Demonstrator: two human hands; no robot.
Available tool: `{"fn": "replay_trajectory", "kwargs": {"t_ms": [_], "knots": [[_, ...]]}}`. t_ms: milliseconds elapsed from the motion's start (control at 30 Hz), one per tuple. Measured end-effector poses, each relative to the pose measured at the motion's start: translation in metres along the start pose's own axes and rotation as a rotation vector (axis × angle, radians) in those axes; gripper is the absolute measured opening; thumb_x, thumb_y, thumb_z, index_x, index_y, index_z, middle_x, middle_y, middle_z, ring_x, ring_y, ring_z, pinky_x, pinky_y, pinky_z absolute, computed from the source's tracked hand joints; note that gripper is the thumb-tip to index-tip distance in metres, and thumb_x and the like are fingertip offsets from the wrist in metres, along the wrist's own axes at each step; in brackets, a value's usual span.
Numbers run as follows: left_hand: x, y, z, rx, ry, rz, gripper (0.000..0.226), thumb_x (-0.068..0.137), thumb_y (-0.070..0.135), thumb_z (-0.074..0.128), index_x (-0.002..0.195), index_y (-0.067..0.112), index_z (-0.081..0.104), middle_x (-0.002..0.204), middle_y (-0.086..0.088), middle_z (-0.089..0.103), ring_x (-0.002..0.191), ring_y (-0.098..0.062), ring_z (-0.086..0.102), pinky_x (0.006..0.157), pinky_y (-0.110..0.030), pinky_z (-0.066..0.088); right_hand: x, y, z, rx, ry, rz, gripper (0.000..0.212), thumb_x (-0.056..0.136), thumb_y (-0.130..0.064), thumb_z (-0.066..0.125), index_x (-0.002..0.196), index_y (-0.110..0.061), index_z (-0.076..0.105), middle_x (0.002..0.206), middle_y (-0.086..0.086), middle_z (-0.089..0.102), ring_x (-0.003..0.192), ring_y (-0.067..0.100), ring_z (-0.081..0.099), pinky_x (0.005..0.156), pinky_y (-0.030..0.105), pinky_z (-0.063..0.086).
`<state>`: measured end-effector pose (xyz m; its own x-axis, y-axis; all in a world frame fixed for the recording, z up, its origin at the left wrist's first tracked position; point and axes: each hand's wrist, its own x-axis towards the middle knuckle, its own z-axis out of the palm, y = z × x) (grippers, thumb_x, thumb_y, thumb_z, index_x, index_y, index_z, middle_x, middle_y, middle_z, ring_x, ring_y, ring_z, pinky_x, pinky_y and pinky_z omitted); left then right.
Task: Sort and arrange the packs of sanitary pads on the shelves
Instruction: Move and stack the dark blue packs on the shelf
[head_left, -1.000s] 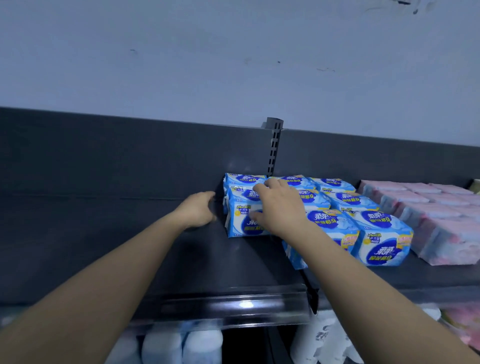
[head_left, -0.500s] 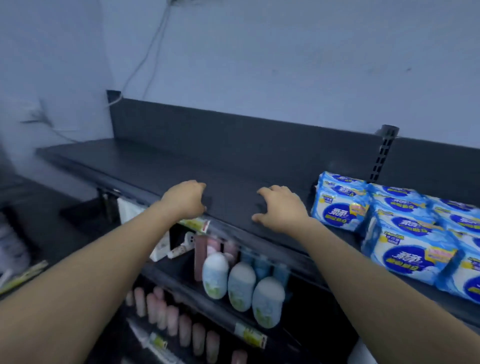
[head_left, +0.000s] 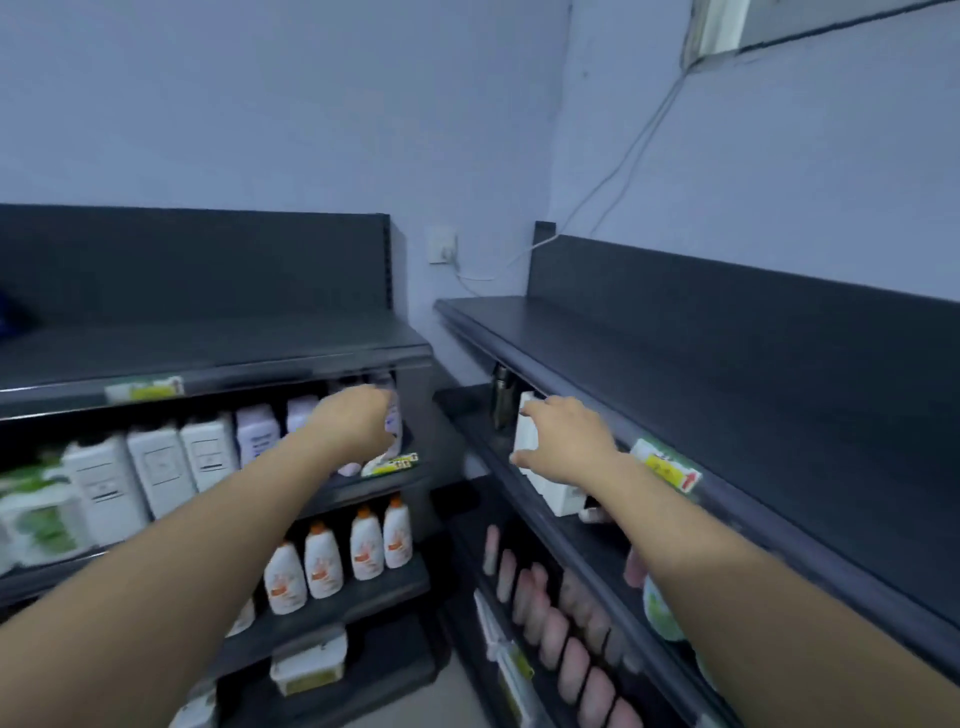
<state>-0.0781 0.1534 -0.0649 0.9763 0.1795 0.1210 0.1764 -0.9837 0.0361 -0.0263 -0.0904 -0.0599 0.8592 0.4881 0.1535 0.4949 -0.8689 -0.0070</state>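
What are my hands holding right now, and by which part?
Nothing, apparently: left hand and right hand hang loosely curled; the right only overlaps a white box.

left hand (head_left: 358, 423) blurred, price tag (head_left: 143, 388) unreadable

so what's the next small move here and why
Probably seek out a pack of pads to grasp: the left hand and right hand both hold nothing, and this view shows no pads, only bottles and a white box on the shelves.

walls (head_left: 260, 104): pale blue | shelving (head_left: 727, 374): dark grey | light: dim
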Motion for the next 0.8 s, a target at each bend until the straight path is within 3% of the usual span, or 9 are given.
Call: {"fn": "replay_trajectory", "kwargs": {"t_ms": [100,200,333,500,667,800], "knots": [[-0.016,-0.057,-0.003,0.004,0.004,-0.105,0.037,0.079,0.02,0.062,0.115,0.015,0.062,0.116,-0.006,0.062,0.103,-0.027,0.062,0.083,-0.038,0.054,0.023,-0.05,0.004,0.012,-0.003,-0.095,0.062,0.087,-0.05,0.062,0.137,-0.019,0.045,0.132,0.007,0.051,0.124,0.028,0.045,0.096,0.04,0.042],[-0.033,-0.111,-0.005,0.041,0.041,-0.203,0.043,0.088,0.025,0.058,0.128,0.012,0.052,0.127,-0.006,0.055,0.114,-0.026,0.055,0.089,-0.039,0.05,0.046,-0.102,0.008,0.017,0.012,-0.176,0.059,0.086,-0.048,0.063,0.134,-0.017,0.047,0.13,0.008,0.052,0.122,0.029,0.046,0.096,0.04,0.043],[-0.054,-0.185,-0.01,0.055,0.032,-0.305,0.042,0.087,0.027,0.058,0.126,0.013,0.053,0.125,-0.005,0.058,0.112,-0.027,0.056,0.088,-0.039,0.051,0.074,-0.172,0.011,0.031,0.01,-0.273,0.052,0.085,-0.045,0.063,0.127,-0.018,0.05,0.127,0.008,0.053,0.121,0.029,0.046,0.094,0.039,0.041],[-0.075,-0.269,-0.025,0.069,0.07,-0.398,0.031,0.087,0.027,0.057,0.116,0.016,0.055,0.122,-0.004,0.06,0.103,-0.026,0.057,0.085,-0.038,0.051,0.114,-0.262,0.011,0.048,0.019,-0.382,0.058,0.086,-0.049,0.062,0.134,-0.019,0.047,0.13,0.007,0.051,0.123,0.028,0.044,0.097,0.04,0.042],[-0.093,-0.352,-0.04,0.105,0.081,-0.472,0.05,0.089,0.031,0.06,0.135,0.016,0.049,0.135,-0.007,0.053,0.123,-0.026,0.051,0.097,-0.037,0.045,0.148,-0.355,0.012,0.076,0.044,-0.466,0.058,0.087,-0.05,0.062,0.134,-0.019,0.047,0.13,0.006,0.052,0.122,0.027,0.046,0.095,0.039,0.043],[-0.108,-0.415,-0.049,0.119,0.087,-0.534,0.04,0.087,0.029,0.059,0.125,0.018,0.054,0.126,-0.007,0.056,0.115,-0.026,0.055,0.09,-0.038,0.048,0.172,-0.425,0.014,0.105,0.046,-0.524,0.057,0.087,-0.049,0.062,0.134,-0.02,0.047,0.13,0.005,0.053,0.122,0.026,0.046,0.096,0.038,0.043]]}}
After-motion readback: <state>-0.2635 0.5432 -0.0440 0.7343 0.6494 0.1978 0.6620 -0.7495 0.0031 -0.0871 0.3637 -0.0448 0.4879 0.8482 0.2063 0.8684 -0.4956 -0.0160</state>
